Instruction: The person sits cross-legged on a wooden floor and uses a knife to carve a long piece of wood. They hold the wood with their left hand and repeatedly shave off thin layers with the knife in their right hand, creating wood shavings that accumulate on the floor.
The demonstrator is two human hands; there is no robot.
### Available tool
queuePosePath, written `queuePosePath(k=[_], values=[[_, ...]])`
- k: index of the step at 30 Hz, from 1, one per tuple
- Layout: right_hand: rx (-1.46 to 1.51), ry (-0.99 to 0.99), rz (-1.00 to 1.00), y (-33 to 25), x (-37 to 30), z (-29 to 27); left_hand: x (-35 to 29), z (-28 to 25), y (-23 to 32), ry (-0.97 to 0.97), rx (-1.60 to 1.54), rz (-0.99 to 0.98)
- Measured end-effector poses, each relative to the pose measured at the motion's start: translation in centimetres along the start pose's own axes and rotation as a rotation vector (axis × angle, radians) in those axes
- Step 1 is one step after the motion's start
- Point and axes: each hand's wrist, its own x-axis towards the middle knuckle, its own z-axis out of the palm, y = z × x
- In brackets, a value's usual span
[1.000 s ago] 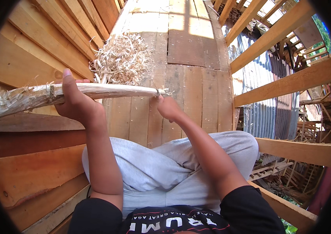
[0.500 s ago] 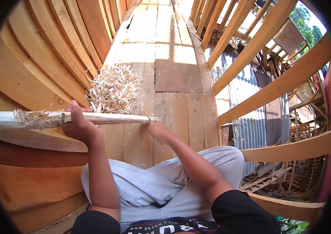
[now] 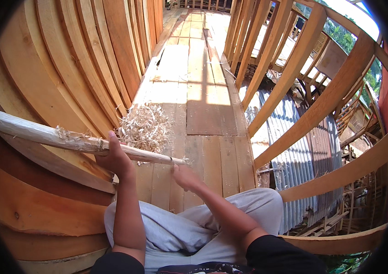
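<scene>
A long pale wooden pole (image 3: 34, 131), peeled and rough with curled shavings, slants across from the left edge to the middle. My left hand (image 3: 115, 157) is wrapped round it from below, thumb up along its side. My right hand (image 3: 186, 177) is closed at the pole's thin end, just on the near side. A small dark edge shows between that fist and the wood; what the fist holds is mostly hidden. Fine shavings stick out at the tip.
Heaped wood shavings (image 3: 146, 126) lie on the plank floor (image 3: 210, 155) beyond the pole. Upright boards (image 3: 57, 82) line the left side. Slanted wooden railing slats (image 3: 290, 132) stand at the right, with corrugated metal sheets (image 3: 294, 160) below. My legs (image 3: 230, 210) are folded close in front.
The pole has tilted, its thin end now lower in view and its left part higher. Both hands sit lower in view; the surroundings have shifted as the view tipped up.
</scene>
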Motion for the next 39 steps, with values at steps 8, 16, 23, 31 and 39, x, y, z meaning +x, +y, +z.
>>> queuePosePath(k=[8, 16, 23, 31, 39], values=[[-0.270, -0.043, -0.005, 5.8, 3.1, -1.7, -1.1, 1.2, 0.8, -0.051, -0.114, 0.029], [-0.124, 0.147, -0.105, -3.2, -4.1, -0.1, -0.3, -0.2, 0.4, -0.030, -0.056, -0.007], [-0.257, 0.039, 0.151, 3.7, 1.4, 0.0, -0.6, 0.5, 0.2, -0.036, -0.080, 0.007], [-0.213, -0.115, 0.176, -2.2, -1.9, -3.4, 0.0, -0.2, -0.1, -0.036, -0.030, 0.047], [-0.149, -0.143, 0.219, -1.6, -1.0, -4.5, -0.3, 0.3, 0.5, -0.017, 0.029, 0.033]])
